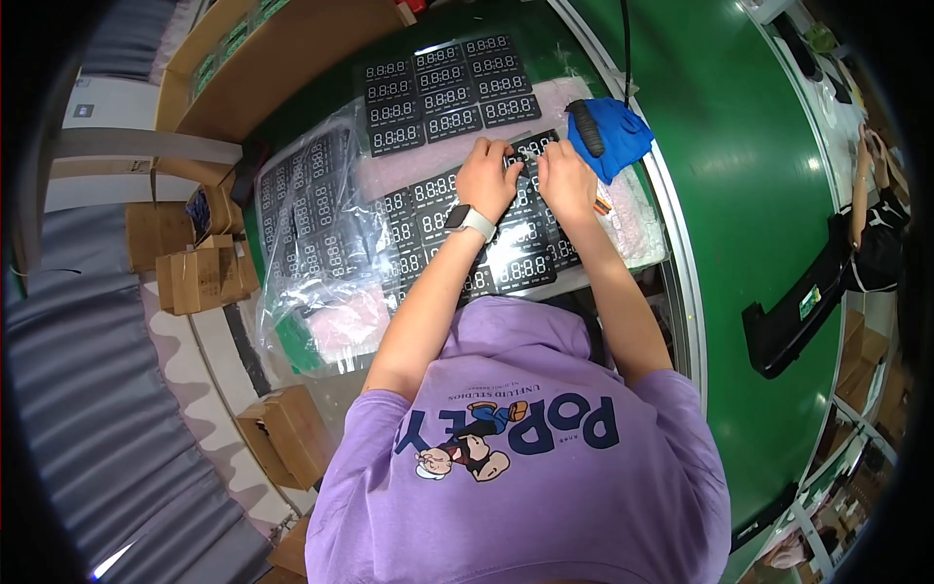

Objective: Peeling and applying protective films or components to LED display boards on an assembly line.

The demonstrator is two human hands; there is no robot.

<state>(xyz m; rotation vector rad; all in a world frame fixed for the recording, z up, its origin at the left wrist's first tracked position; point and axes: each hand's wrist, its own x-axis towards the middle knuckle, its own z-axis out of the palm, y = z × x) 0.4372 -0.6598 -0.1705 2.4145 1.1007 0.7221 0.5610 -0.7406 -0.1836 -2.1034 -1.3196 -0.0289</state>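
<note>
- The left hand, with a pale-strapped watch on its wrist, is curled with fingers pinched on a small black display panel at the far edge of the spread of panels.
- The right hand sits just beside it, fingers bent down onto the same panel; both hands are narrow and closed around it, touching each other at the fingertips.
- That panel lies among rows of black display panels with pale segmented digits, laid on pink foam sheet on the green tabletop.
- Farther away, a second block of the same panels lies in neat rows.
- To the left, a clear plastic bag holds more panels, partly over another pink sheet.
- Just right of the hands, a black-handled tool rests on a blue cloth.
- Cardboard boxes stand at the left; another open one sits nearer.
- At the far right, another person is seated beyond the green tabletop.
</note>
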